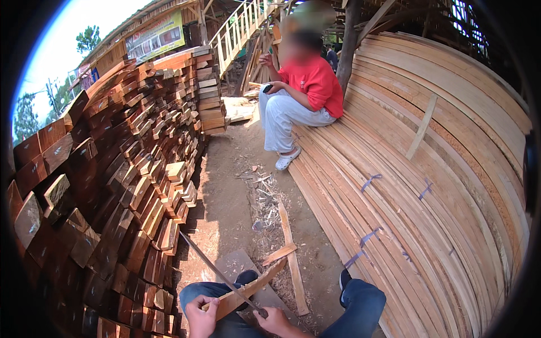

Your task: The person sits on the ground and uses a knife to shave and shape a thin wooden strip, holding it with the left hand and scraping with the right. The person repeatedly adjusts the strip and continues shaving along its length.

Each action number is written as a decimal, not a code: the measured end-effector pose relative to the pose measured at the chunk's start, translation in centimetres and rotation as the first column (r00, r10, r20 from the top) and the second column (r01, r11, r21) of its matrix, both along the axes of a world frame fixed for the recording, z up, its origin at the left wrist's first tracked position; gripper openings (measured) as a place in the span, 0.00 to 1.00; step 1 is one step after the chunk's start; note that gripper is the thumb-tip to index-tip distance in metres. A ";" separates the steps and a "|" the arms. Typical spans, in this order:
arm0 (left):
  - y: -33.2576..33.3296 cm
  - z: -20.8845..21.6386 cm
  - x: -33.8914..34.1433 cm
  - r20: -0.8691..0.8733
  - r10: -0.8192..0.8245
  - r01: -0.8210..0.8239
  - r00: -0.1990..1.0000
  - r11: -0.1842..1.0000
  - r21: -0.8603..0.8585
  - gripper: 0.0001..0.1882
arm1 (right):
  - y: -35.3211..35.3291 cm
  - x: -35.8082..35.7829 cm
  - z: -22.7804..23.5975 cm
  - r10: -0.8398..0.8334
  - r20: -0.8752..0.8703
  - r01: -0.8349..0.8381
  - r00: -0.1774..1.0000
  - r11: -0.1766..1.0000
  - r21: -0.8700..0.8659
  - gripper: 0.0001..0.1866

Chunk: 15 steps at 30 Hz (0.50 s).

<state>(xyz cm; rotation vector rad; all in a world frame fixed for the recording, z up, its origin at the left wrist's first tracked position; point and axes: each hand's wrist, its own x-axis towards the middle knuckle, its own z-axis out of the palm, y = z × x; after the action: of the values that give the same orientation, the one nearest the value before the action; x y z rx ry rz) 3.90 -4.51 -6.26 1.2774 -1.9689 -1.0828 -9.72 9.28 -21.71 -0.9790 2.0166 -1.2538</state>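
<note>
To the right of the held board [253,286] we see the plank stack [451,169], its lengths laid alongside one another, probably so that they lie flat. Left of the board rises the timber pile [141,135], its cut ends facing outward, which we take to make single pieces easy to draw out. Beyond the board, a person [310,84] in red sits on the planks, apparently using them as a bench.

The worker's legs [360,304] spread on either side of the board, likely to leave room and give support. On the ground just past the board we find a flat sheet [236,262], a long strip [297,276] and, lying across that strip, a short offcut [279,254].

The board itself slants between the knees, its far end raised. A long, thin blade [208,262] crosses above it; we cannot tell whether the two touch. The left hand [202,316], at the board's near end, has its fingers clamped on the wood, seemingly to steady it. The right hand [276,321], just right of that end, has its fingers closed around the blade's butt, presumably for control.

Smallest are the purple ties [369,181], right of the board, perhaps for bundling planks.
</note>
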 end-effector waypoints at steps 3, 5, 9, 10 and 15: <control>2.0 1.7 -1.9 -0.038 0.001 0.001 0.999 0.999 0.051 0.10 | 0.2 -0.5 -2.1 -0.079 -0.017 0.076 0.997 0.987 -0.142 0.14; 2.3 1.0 -2.0 -0.046 -0.026 0.027 0.999 1.000 0.012 0.13 | 1.6 -0.9 -6.9 -0.134 0.020 0.132 0.991 0.990 0.056 0.15; 2.1 -1.0 -0.5 -0.007 -0.010 0.009 1.000 0.994 -0.108 0.20 | 3.4 -1.3 -10.6 -0.107 -0.004 0.104 0.994 0.958 0.266 0.17; 1.8 -0.8 -0.3 0.013 0.023 -0.021 1.000 0.993 -0.118 0.21 | 3.0 -0.7 -9.0 -0.103 0.006 0.099 0.995 0.969 0.224 0.19; 2.6 0.2 -1.2 0.026 -0.002 0.006 1.000 0.984 -0.179 0.23 | 0.4 -0.4 -3.2 -0.092 0.002 0.092 0.996 0.994 -0.066 0.16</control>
<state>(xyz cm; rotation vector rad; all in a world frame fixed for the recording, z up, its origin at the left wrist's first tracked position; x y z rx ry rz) 2.75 -1.95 -6.10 1.1965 -2.0379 -0.8726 -10.15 9.66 -24.90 -0.9268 2.0536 -1.3766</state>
